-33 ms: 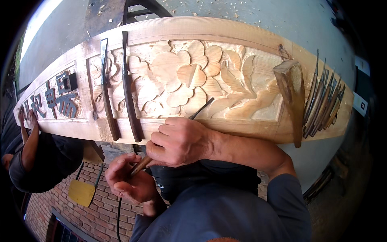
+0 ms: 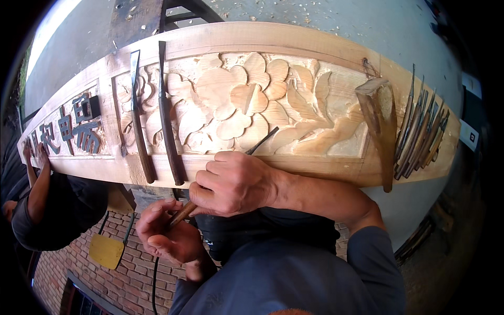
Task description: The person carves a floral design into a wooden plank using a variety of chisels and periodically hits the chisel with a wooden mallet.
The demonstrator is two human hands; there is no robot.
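Observation:
My right hand [image 2: 233, 184] is closed around a carving chisel, resting by the near edge of a long wooden board [image 2: 294, 39]. The chisel's dark blade [image 2: 263, 140] slants up to the right, its tip over the carved flower relief [image 2: 257, 100]. Down to the left runs its brown wooden handle [image 2: 184, 212], ending at the palm of my left hand [image 2: 170, 233]. That hand's fingers are apart and loosely bent; it appears to touch the handle's end without wrapping it. Two long chisels, one [image 2: 138, 115] beside the other [image 2: 167, 115], lie across the panel's left part.
A wooden mallet [image 2: 382, 126] lies across the panel's right end, beside several carving tools [image 2: 422, 131]. Dark raised characters [image 2: 86, 123] fill the left section. Another person's hands [image 2: 39, 157] rest at the board's far left. A yellow seat [image 2: 106, 251] stands on brick paving.
My left hand has shifted very slightly to the left; otherwise nothing visibly differs.

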